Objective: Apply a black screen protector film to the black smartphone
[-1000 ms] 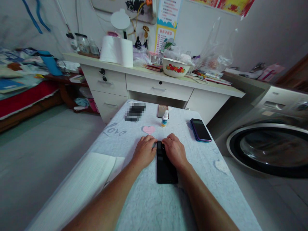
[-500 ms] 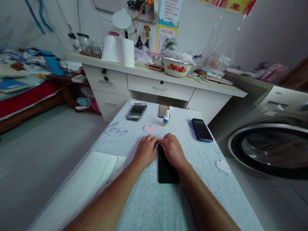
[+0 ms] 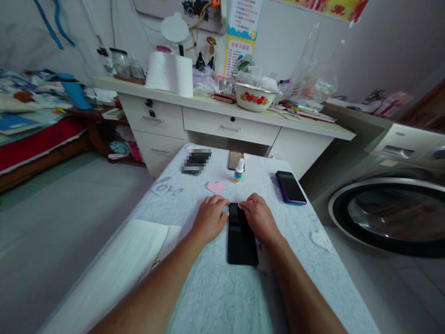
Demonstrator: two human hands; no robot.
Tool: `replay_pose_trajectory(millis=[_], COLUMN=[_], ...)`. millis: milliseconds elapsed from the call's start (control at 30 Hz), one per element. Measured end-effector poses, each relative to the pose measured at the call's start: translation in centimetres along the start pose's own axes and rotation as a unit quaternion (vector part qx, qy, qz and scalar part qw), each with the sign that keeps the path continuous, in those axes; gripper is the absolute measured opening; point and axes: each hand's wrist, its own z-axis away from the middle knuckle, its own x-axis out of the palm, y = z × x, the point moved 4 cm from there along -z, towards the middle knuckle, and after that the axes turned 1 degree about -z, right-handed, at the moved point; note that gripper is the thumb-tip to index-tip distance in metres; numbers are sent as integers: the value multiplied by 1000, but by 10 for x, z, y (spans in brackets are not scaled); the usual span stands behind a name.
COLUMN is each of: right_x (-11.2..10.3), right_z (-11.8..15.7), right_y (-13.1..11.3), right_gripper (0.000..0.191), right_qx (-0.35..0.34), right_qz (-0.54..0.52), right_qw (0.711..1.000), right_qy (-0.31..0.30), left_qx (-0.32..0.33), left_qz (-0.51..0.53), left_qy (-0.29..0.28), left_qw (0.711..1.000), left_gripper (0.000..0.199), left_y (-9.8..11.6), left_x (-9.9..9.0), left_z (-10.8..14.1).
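Observation:
A black smartphone (image 3: 242,243) lies flat on the cloth-covered table, its dark screen facing up. My left hand (image 3: 210,214) rests at its upper left corner, with thumb and forefinger against the edge and the other fingers curled on the cloth. Over the upper right part of the screen is my right hand (image 3: 260,214), fingers pressed together and their tips on the glass. Whatever may be under those fingertips is hidden. Beyond the hands stands a small white spray bottle (image 3: 238,171) with a blue and yellow label.
Another phone (image 3: 291,187) lies on the right side of the table. A brownish phone (image 3: 236,160) is behind the bottle, and a blurred-out dark item (image 3: 196,161) is at the far left. Folded white cloth (image 3: 128,260) covers the left edge. A washing machine (image 3: 392,162) stands right.
My right hand has slid to the right along the phone's top end, away from my left hand, uncovering more screen. My left hand stays at the corner.

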Motion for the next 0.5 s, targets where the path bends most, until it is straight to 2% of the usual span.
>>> replay_pose_trajectory(millis=[267,500], right_x=[-7,-5], right_z=[6,6], right_y=[14,16], right_gripper=[26,26], right_qx=[29,52], right_qz=[24,28], right_qw=[999,998], right_qy=[2,-8], left_qx=[1,4], left_qz=[-6,-17], left_qy=[-17,-30], left_qw=[1000,999], left_gripper=[35,36], left_y=[4,6], left_x=[-2,-2], left_z=[2,3])
